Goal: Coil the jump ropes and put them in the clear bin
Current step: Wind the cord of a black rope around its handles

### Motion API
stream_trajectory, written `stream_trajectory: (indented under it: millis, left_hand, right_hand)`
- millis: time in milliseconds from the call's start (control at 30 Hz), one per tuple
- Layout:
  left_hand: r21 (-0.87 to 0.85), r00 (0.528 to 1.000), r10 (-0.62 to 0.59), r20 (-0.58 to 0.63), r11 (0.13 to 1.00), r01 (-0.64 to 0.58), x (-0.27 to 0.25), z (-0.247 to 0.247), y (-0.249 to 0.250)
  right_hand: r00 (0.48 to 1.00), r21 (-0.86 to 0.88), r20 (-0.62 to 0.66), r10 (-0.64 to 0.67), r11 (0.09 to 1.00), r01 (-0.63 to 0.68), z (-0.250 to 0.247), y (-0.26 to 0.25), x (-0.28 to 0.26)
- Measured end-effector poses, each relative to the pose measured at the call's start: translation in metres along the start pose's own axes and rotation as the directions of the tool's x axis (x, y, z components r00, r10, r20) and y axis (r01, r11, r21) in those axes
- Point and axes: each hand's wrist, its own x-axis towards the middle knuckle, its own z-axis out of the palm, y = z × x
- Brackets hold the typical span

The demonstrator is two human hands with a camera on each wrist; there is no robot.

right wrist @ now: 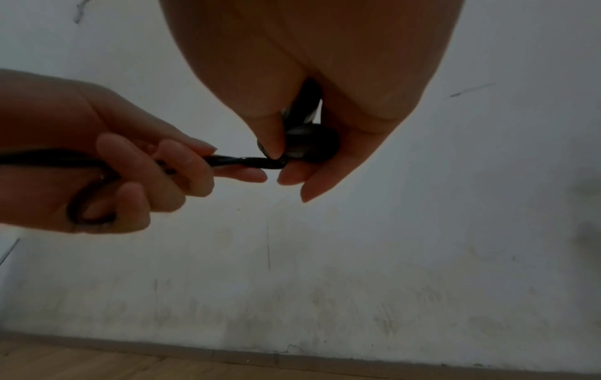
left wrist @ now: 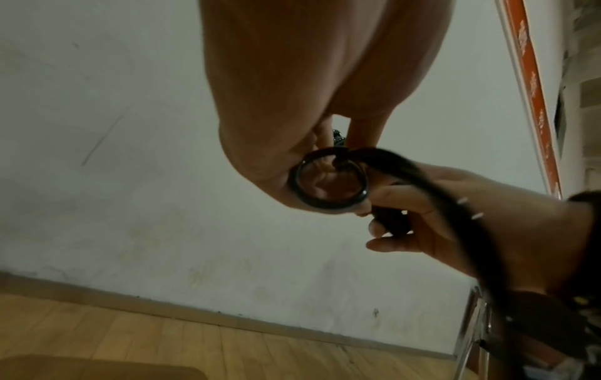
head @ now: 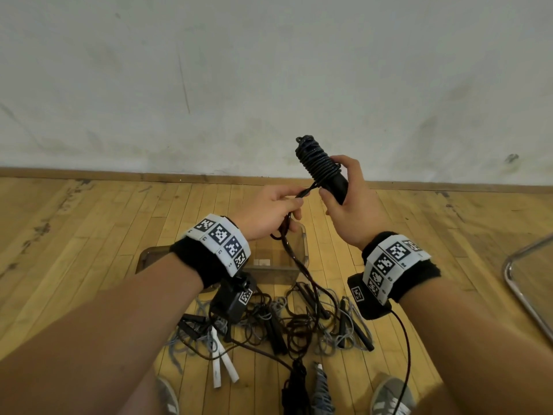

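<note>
My right hand [head: 333, 182] grips the black handles of a jump rope [head: 317, 166], held up at a tilt, with the black cord wound in tight turns round their upper part. From the coil a short taut stretch of cord [right wrist: 250, 162] runs left to my left hand [head: 294, 203], which pinches it. The rest of the cord hangs down through that fist in a loop [left wrist: 331, 180] and trails to the floor. The clear bin [head: 300, 266] stands on the floor below my hands; I cannot tell what lies in it.
A tangled pile of jump ropes [head: 284, 322], black and grey, lies on the wooden floor in front of the bin, with two white handles [head: 221, 362] at its left. A metal chair frame [head: 520, 283] stands at the right. The white wall is close behind.
</note>
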Motion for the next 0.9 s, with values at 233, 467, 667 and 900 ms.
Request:
stream_trajectory:
  millis: [233,467,667,900]
  left_hand:
    - [-0.250,0.991,-0.083,-0.109,0.967,0.054,0.000,0.007,0.004]
    - [-0.210,0.977,-0.070,-0.201,0.977,0.027,0.001,0.008,0.002]
    - [-0.221,0.975,-0.018,-0.222,0.975,-0.033,0.002,0.005,0.004]
    - [-0.251,0.987,-0.060,-0.151,0.968,0.020,0.001,0.000,0.004]
  right_hand:
    - [0.987,0.130,0.133,-0.091,0.989,0.074,0.013,0.007,0.000]
    - [0.966,0.141,0.189,-0.176,0.978,0.151,0.018,0.004,-0.003]
    - [0.968,0.402,0.228,0.108,0.895,-0.194,0.010,-0.009,-0.004]
    - [0.977,0.424,0.213,0.026,0.898,-0.116,0.002,-0.008,-0.002]
